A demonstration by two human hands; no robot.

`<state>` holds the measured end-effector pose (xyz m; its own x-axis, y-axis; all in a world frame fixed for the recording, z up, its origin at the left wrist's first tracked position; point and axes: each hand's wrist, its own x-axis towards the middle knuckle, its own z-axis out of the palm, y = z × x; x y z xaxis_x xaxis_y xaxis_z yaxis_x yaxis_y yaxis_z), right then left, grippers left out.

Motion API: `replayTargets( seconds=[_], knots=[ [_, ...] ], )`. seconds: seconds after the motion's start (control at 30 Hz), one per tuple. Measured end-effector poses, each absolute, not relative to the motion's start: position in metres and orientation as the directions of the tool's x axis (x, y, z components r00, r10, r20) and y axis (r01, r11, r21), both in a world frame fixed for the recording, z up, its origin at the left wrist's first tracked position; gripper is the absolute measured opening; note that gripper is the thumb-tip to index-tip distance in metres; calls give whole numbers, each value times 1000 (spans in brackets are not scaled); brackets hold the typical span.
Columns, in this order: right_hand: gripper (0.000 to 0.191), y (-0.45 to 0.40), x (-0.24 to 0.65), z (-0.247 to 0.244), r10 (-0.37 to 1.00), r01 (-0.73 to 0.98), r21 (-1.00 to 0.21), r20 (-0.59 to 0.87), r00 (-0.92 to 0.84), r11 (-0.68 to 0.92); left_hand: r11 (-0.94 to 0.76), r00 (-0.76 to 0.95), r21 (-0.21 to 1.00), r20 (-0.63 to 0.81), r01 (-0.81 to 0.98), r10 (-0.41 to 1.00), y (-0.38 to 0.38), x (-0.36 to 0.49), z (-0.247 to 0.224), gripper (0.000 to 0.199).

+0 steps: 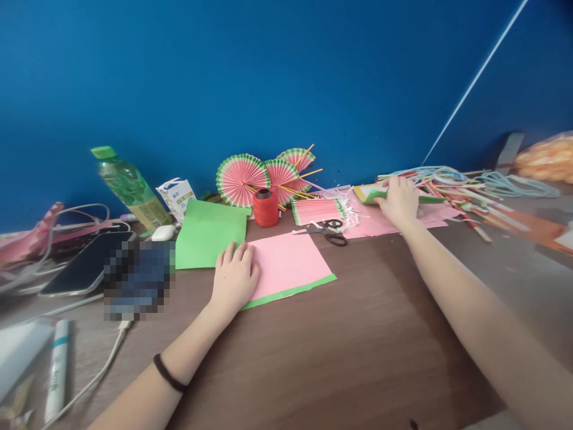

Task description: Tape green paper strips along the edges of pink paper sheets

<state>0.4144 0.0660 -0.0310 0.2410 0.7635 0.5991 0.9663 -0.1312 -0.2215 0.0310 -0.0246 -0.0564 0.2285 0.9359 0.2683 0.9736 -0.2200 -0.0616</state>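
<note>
My left hand [233,279] lies flat with fingers spread on the left part of a pink sheet [290,263] edged with a green strip, its fingertips near a green sheet [210,236]. Toward the back right, my right hand [400,202] has its fingers bent over a green and white paper piece [369,194] on top of pink paper [371,226]; its fingertips are partly hidden. Black scissors [333,233] rest between the hands, beside a pleated pink strip [317,211]. A red thread spool [265,209] stands behind the pink sheet.
Round pleated fans [243,178] lean by the blue wall. At the left are a tilted bottle [134,191], a small carton [176,197], a phone [89,263], cables and a marker [57,370]. Sticks and straws [470,197] lie at the right.
</note>
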Motion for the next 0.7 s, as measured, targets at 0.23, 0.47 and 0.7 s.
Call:
replayTargets(
  seconds=[0.23, 0.47, 0.7],
  knots=[
    [9, 78, 428, -34, 762, 889, -449, 544, 351, -88, -215, 225, -67, 267, 974, 937, -23, 30, -58, 44],
    [27, 68, 406, -16, 905, 609, -792, 292, 308, 48, -221, 230, -64, 281, 973, 932, -23, 30, -59, 44],
    [17, 60, 417, -2, 995, 769, -638, 42, 92, -44, -215, 223, -61, 267, 975, 938, -25, 33, -56, 44]
  ],
)
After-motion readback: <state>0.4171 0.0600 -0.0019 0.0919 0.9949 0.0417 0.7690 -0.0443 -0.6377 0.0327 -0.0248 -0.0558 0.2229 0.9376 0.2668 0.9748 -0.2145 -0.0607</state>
